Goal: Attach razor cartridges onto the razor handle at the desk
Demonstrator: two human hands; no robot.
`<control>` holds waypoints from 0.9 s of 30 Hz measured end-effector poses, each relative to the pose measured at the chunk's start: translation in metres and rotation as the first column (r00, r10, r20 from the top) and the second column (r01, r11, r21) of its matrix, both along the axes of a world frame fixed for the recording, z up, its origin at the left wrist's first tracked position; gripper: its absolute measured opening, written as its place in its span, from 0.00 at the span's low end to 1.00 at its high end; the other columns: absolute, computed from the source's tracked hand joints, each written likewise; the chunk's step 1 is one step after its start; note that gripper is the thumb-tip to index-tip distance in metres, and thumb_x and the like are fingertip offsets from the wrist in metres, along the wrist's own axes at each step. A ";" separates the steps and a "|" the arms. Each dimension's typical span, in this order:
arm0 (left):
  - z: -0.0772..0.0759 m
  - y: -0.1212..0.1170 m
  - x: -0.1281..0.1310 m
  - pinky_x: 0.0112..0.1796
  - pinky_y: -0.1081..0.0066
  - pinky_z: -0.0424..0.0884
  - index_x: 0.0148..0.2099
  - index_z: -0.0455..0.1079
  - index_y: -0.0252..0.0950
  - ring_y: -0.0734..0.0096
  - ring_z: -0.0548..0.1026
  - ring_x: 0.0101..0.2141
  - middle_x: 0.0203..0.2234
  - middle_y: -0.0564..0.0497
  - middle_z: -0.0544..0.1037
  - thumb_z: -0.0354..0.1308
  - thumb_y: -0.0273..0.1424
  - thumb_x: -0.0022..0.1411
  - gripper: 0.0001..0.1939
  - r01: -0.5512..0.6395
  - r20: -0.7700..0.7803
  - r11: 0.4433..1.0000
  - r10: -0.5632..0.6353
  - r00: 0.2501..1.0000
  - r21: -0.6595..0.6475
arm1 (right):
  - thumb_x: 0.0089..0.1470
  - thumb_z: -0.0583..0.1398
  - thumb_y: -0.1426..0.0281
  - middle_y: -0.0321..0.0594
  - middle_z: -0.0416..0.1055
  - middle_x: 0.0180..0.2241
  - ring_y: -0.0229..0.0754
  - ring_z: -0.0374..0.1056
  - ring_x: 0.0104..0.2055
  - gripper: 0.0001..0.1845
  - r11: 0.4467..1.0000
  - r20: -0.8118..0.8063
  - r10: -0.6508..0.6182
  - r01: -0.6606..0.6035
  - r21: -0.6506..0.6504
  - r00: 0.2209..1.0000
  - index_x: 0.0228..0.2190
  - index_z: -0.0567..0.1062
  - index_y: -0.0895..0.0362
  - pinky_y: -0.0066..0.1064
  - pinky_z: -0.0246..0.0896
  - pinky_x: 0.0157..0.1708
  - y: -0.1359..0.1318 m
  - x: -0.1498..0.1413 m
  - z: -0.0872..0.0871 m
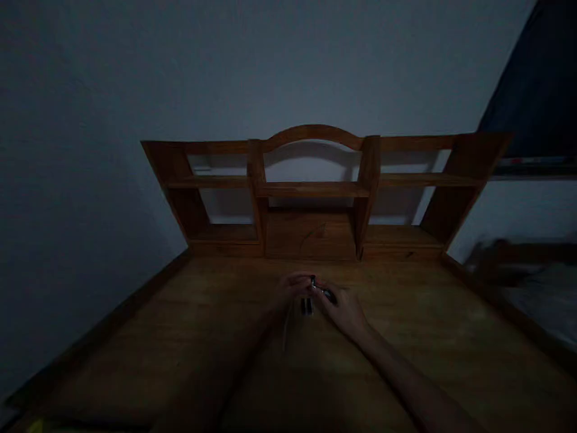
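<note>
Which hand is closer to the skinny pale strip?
Left. The left hand is just beyond the skinny pale strip; the right hand is farther off, to its right.

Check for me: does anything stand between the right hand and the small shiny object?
Nothing visible does: the right hand already holds the small shiny object, with the left hand close beside it. The two dark pieces on the desk lie nearer the wearer, not between hand and object.

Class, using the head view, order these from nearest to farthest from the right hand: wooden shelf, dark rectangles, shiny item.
1. Shiny item: in the right hand.
2. Dark rectangles: on the desk, leftward.
3. Wooden shelf: at the back.
</note>
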State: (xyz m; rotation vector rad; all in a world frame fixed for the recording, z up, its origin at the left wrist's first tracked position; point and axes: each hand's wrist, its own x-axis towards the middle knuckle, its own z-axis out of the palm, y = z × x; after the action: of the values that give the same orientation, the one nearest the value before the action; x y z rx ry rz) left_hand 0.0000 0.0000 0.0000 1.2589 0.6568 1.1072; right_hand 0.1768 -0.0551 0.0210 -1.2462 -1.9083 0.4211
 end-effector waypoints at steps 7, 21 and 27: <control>0.003 -0.002 0.002 0.45 0.60 0.71 0.45 0.73 0.33 0.57 0.76 0.41 0.40 0.42 0.78 0.63 0.41 0.52 0.21 0.003 0.007 0.999 -0.003 1.000 -0.034 | 0.60 0.52 0.56 0.43 0.76 0.42 0.48 0.73 0.42 0.20 1.000 0.018 -0.021 0.021 -0.006 1.000 0.47 0.74 0.52 0.33 0.64 0.40 -0.002 0.001 0.000; 0.007 -0.002 0.001 0.45 0.58 0.71 0.45 0.72 0.32 0.56 0.77 0.40 0.42 0.41 0.78 0.68 0.39 0.47 0.24 0.044 0.021 0.993 -0.042 0.999 -0.112 | 0.62 0.46 0.55 0.42 0.75 0.29 0.45 0.71 0.33 0.27 0.994 -0.227 -0.014 -0.010 -0.104 0.974 0.28 0.76 0.58 0.30 0.58 0.37 0.007 0.005 -0.001; 0.004 0.000 0.003 0.43 0.62 0.71 0.46 0.71 0.33 0.57 0.76 0.43 0.41 0.42 0.78 0.71 0.34 0.43 0.26 0.020 -0.039 1.000 -0.019 0.999 0.018 | 0.60 0.49 0.54 0.37 0.71 0.23 0.39 0.66 0.28 0.28 0.984 -0.390 0.016 -0.085 -0.159 0.921 0.21 0.72 0.59 0.27 0.55 0.31 0.014 0.004 -0.005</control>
State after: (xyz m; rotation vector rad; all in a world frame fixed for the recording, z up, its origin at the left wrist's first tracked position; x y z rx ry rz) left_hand 0.0028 0.0005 0.0039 1.3028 0.6632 1.0776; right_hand 0.1806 -0.0411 0.0159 -1.1238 -1.5909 0.8146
